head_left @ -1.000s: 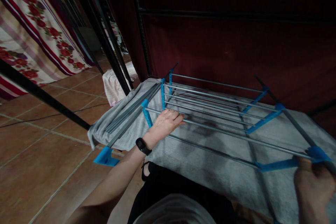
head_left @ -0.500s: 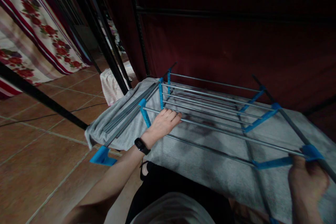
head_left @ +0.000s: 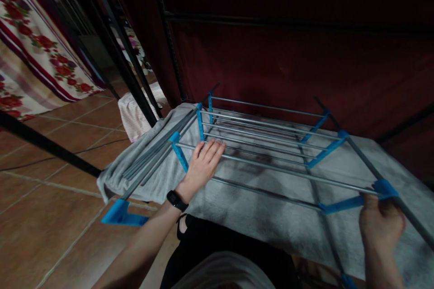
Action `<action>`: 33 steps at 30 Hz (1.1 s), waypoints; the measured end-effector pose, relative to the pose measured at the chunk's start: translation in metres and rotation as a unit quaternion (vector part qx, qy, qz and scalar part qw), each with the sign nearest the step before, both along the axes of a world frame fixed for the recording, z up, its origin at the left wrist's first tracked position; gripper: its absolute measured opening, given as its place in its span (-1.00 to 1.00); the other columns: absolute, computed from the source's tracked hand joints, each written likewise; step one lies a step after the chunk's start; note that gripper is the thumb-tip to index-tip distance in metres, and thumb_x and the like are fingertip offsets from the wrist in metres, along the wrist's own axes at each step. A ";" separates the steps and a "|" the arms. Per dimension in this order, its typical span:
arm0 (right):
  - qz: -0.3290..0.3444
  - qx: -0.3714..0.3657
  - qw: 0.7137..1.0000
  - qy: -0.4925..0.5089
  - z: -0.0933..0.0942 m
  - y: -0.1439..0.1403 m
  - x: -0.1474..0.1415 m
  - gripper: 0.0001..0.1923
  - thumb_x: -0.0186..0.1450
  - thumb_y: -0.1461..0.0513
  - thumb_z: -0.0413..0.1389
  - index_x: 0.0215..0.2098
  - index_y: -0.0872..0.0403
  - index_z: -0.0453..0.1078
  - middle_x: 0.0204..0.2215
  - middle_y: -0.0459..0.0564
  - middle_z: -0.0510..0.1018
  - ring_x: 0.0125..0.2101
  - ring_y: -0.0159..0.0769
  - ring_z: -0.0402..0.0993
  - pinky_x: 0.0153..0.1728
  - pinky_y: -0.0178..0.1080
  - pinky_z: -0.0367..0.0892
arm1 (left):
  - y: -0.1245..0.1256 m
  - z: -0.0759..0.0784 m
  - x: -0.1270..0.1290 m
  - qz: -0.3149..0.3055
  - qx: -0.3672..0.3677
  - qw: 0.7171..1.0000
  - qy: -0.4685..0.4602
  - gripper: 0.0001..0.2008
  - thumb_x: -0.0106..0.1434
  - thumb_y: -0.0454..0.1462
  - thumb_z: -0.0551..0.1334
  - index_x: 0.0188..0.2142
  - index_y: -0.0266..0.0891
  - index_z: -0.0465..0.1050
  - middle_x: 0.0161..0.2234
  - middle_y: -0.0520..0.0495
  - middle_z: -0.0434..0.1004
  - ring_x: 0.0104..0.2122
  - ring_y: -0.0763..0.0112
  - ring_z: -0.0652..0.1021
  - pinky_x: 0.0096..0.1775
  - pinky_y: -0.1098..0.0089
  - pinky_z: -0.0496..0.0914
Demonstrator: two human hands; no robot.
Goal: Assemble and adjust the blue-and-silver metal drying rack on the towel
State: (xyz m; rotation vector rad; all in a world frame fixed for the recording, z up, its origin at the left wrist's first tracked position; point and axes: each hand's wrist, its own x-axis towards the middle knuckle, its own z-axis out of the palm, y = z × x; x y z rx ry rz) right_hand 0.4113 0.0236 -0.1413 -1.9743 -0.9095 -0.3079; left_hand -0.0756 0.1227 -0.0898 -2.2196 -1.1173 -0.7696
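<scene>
Indoors, left hand (head_left: 202, 165) rests flat on a drying rack (head_left: 271, 144) rail, steadying it, while right hand (head_left: 381, 223) fingers close round a blue bracket (head_left: 352, 203) above a grey towel (head_left: 271, 221).

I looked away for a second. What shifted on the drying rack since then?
Little: the view drifted, so everything slid left in frame. The left hand stays flat on the drying rack rails, the right hand keeps gripping the blue bracket. The grey towel lies unmoved.

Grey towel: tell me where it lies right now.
The grey towel lies spread under the drying rack, mid-frame in the head view, its left edge draped beside the left hand.
</scene>
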 end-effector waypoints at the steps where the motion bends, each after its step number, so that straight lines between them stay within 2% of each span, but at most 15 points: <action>1: 0.003 0.012 1.000 0.005 0.000 0.000 -0.001 -0.38 0.27 -0.12 0.02 0.02 0.15 0.54 -0.06 0.30 0.61 0.09 0.21 0.48 0.12 0.05 0.33 | -0.002 -0.004 -0.001 0.009 0.011 0.999 -0.034 -0.47 0.33 -0.40 0.16 0.29 -0.25 0.25 0.16 -0.28 0.44 0.27 0.08 0.32 0.30 0.03 0.10; 3: 0.004 0.024 1.000 0.008 0.002 0.001 -0.004 -0.38 0.26 -0.11 0.04 0.02 0.15 0.55 -0.07 0.29 0.62 0.08 0.20 0.49 0.11 0.03 0.34 | -0.006 -0.014 -0.006 0.027 0.035 0.992 -0.115 -0.47 0.30 -0.39 0.20 0.26 -0.21 0.27 0.13 -0.29 0.42 0.26 0.04 0.33 0.27 -0.01 0.14; 6: 0.006 0.021 1.000 0.009 0.003 0.001 -0.008 -0.39 0.28 -0.10 0.02 0.00 0.17 0.55 -0.08 0.30 0.62 0.06 0.19 0.50 0.08 0.03 0.35 | -0.014 -0.033 -0.018 0.053 0.052 0.965 -0.252 -0.57 0.28 -0.35 0.23 0.15 -0.22 0.32 0.05 -0.29 0.40 0.17 0.04 0.38 0.19 -0.01 0.24; 9: 0.020 0.022 1.000 0.009 0.003 0.001 -0.010 -0.39 0.31 -0.10 -0.03 -0.07 0.21 0.56 -0.06 0.32 0.61 0.07 0.18 0.49 0.10 0.03 0.34 | -0.019 -0.052 -0.032 0.092 0.017 0.927 -0.363 -0.66 0.29 -0.27 0.23 0.05 -0.25 0.33 -0.02 -0.26 0.38 0.07 0.08 0.40 0.11 0.01 0.30; 12: 0.029 0.030 0.999 0.010 0.002 0.001 -0.011 -0.40 0.33 -0.10 -0.06 -0.10 0.20 0.55 -0.05 0.30 0.59 0.07 0.15 0.48 0.12 0.04 0.31 | -0.017 -0.065 -0.043 0.128 -0.047 0.875 -0.464 -0.65 0.27 -0.21 0.24 0.03 -0.23 0.29 -0.01 -0.22 0.34 0.03 0.13 0.39 0.06 0.06 0.33; 15: 0.036 0.034 0.999 0.008 0.003 0.002 -0.012 -0.41 0.33 -0.11 -0.06 -0.13 0.20 0.53 -0.04 0.30 0.58 0.09 0.13 0.46 0.13 0.01 0.29 | -0.009 -0.069 -0.048 0.156 -0.072 0.822 -0.543 -0.61 0.22 -0.19 0.26 0.01 -0.22 0.27 0.02 -0.20 0.30 0.04 0.15 0.38 0.09 0.10 0.32; 19: 0.044 0.040 0.997 0.040 0.005 0.003 -0.014 -0.40 0.32 -0.14 -0.06 -0.09 0.17 0.51 -0.03 0.26 0.58 0.07 0.06 0.46 0.13 -0.03 0.28 | 0.002 -0.066 -0.045 0.152 -0.076 0.776 -0.607 -0.59 0.20 -0.19 0.28 0.01 -0.19 0.25 0.04 -0.16 0.31 0.00 0.22 0.42 0.06 0.17 0.35; 22: 0.049 0.035 0.997 0.049 0.007 0.002 -0.016 -0.39 0.31 -0.16 -0.07 -0.13 0.15 0.50 -0.02 0.26 0.57 0.07 0.05 0.44 0.13 -0.02 0.27 | 0.008 -0.061 -0.042 0.147 -0.060 0.745 -0.649 -0.60 0.20 -0.20 0.30 0.00 -0.16 0.24 0.00 -0.13 0.35 -0.06 0.26 0.46 0.03 0.19 0.37; 24: 0.052 0.032 0.997 0.044 0.008 0.000 -0.017 -0.40 0.31 -0.17 -0.07 -0.17 0.14 0.51 0.00 0.26 0.56 0.09 0.06 0.43 0.14 0.01 0.27 | 0.013 -0.059 -0.043 0.138 -0.041 0.739 -0.658 -0.60 0.19 -0.20 0.29 -0.01 -0.17 0.26 -0.04 -0.11 0.38 -0.08 0.25 0.48 0.03 0.17 0.38; 29: 0.050 0.061 0.994 0.073 0.011 0.002 -0.018 -0.41 0.29 -0.17 0.00 -0.16 0.13 0.52 -0.06 0.22 0.59 0.06 0.06 0.45 0.14 0.05 0.27 | 0.027 -0.050 -0.049 0.112 -0.053 0.772 -0.623 -0.64 0.19 -0.17 0.29 -0.05 -0.22 0.35 -0.13 -0.10 0.46 -0.11 0.23 0.50 0.06 0.18 0.37; 33: 0.056 0.118 0.984 0.118 0.015 0.013 -0.016 -0.49 0.18 -0.13 0.15 -0.21 0.13 0.53 -0.17 0.14 0.61 -0.06 0.02 0.49 0.08 0.05 0.31 | 0.042 -0.038 -0.050 0.116 -0.060 0.758 -0.639 -0.71 0.17 -0.15 0.27 -0.16 -0.25 0.41 -0.26 -0.03 0.49 -0.21 0.28 0.52 0.00 0.22 0.42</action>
